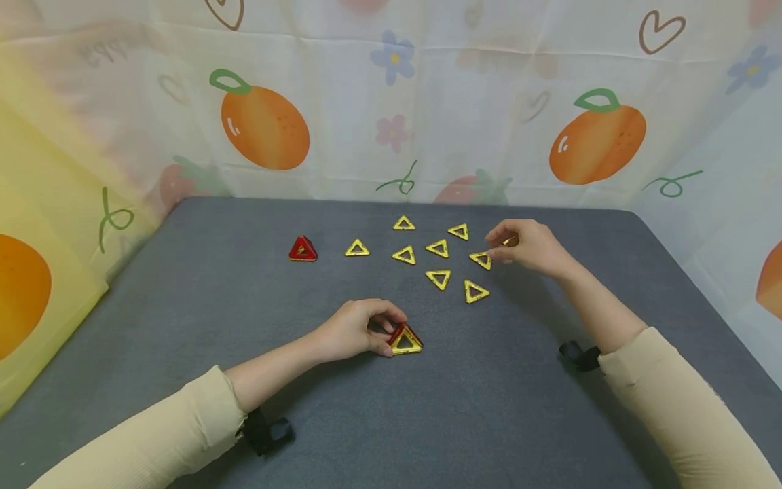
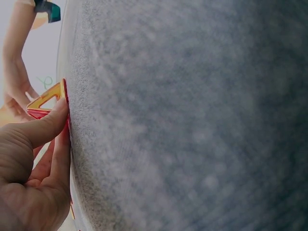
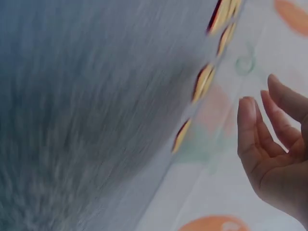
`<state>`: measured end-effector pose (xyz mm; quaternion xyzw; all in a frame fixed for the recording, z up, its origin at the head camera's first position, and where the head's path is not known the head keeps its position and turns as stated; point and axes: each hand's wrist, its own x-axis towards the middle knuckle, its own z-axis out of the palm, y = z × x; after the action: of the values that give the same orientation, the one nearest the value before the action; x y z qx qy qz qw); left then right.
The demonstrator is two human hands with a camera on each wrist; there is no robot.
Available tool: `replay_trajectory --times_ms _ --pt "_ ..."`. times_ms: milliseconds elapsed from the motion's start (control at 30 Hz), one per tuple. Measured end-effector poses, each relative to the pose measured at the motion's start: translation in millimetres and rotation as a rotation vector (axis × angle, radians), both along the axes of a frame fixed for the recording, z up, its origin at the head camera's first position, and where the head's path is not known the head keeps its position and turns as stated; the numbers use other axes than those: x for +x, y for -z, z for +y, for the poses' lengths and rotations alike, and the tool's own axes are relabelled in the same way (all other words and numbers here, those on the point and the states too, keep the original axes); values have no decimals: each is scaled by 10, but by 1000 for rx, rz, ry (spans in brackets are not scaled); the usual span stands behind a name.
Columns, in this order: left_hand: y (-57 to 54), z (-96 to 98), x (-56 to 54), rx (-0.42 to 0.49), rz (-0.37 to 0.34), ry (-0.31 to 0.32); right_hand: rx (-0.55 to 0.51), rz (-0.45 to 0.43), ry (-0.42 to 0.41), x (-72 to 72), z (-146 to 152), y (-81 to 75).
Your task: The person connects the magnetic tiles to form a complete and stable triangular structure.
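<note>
My left hand [image 1: 351, 331] pinches a small pyramid of triangular magnetic tiles [image 1: 406, 344], standing on the table with a yellow-framed face toward me and red edges behind. In the left wrist view the thumb [image 2: 50, 122] presses against this magnetic tile pyramid [image 2: 61, 91]. Over at the right, my right hand [image 1: 530, 246] hovers by a yellow triangular tile [image 1: 482, 260], its fingers loosely bent. The right wrist view shows a gap between thumb and fingers [image 3: 248, 118] with nothing in it. A bit of yellow shows behind those fingers in the head view, mostly hidden.
Several yellow triangular tiles [image 1: 438, 279] lie spread over the middle and right of the dark grey table [image 1: 214, 305]. Farther left stands a red pyramid-shaped piece [image 1: 303, 249]. A printed cloth [image 1: 427, 95] hangs behind the table's far edge.
</note>
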<state>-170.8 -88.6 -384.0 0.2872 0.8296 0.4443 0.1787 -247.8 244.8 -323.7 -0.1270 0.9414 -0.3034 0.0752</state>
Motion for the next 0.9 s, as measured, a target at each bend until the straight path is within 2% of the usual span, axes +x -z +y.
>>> replay_trajectory --times_ms 200,367,567,900 --pt "-9 5 3 1 -7 3 4 -77 130 -284 315 97" --pt "-11 4 5 -2 2 2 54 -144 156 -458 457 194" --pt "-8 13 12 -1 7 -10 78 -157 155 -534 464 284" --pt "-16 4 10 -5 22 -9 156 -111 110 -599 424 337"
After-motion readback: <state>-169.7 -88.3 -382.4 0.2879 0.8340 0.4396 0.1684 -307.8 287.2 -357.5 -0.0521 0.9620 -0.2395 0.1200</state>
